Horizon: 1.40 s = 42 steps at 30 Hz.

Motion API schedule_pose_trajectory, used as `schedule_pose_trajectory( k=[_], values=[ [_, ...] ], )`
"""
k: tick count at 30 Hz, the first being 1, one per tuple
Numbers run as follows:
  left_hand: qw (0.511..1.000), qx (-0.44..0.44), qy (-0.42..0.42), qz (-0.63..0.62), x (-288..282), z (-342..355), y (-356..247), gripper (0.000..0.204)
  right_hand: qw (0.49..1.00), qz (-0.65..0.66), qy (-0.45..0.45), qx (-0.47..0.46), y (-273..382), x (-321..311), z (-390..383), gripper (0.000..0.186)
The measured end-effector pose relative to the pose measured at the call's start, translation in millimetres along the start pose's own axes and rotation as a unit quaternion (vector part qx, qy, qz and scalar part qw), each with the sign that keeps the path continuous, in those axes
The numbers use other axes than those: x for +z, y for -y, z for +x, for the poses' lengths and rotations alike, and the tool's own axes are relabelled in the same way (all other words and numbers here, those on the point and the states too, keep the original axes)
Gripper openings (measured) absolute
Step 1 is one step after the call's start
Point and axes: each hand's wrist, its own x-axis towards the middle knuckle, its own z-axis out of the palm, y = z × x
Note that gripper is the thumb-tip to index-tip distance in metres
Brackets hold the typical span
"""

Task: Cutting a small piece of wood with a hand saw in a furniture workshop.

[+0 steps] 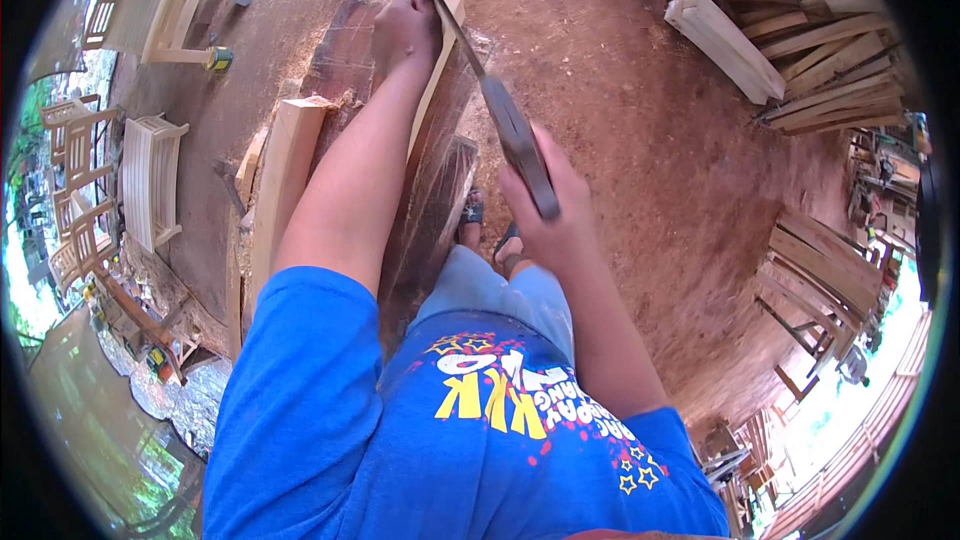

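My right hand (562,190) is wrapped round the dark handle of what looks like a handsaw (516,138). Its thin blade, seen almost edge-on, points away from me and crosses the far end of a pale, curved wooden piece (430,112). That piece lies lengthwise along a dark, worn workbench (343,52). Close to the blade, my left hand (408,32) is closed at the far end of the piece; its fingertips are hidden. Whether the teeth touch the wood cannot be made out.
A thick pale beam (290,155) stands along the bench's left side. Wooden chairs and a slatted bench (152,180) are farther left. Stacked timber (830,50) and a squared beam (722,40) lie at the far right. More boards (825,265) rest at right. Sawdust covers the dirt floor.
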Motion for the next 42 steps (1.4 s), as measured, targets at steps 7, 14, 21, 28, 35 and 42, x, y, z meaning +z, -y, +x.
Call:
schedule_pose_trajectory(
  k=[7, 14, 21, 28, 35, 42],
  values=[
    [1.0, 0.007, -0.006, -0.004, -10, -9, -5, 0.053, 0.998, -0.019, 0.035, 0.044, 9, -49, -110, 0.061],
    [1.0, 0.024, 0.004, -0.014, 2, -10, -26, 0.055, 0.998, 0.007, -0.015, -0.063, 5, 11, 78, 0.051],
    [1.0, -0.002, -0.002, 0.012, -10, -2, 1, 0.057, 0.999, 0.009, 0.029, 0.042, 13, -31, -68, 0.057],
    [1.0, 0.017, -0.001, -0.013, -8, -3, 5, 0.057, 0.998, 0.051, 0.028, 0.025, 5, -7, -39, 0.057],
    [0.999, 0.016, 0.023, -0.021, -6, -6, -9, 0.057, 0.999, -0.028, 0.001, -0.017, 24, 23, 66, 0.048],
    [1.0, -0.01, 0.013, 0.0, -11, -8, -7, 0.053, 0.999, -0.041, 0.022, -0.001, 6, -48, -118, 0.062]
  ],
)
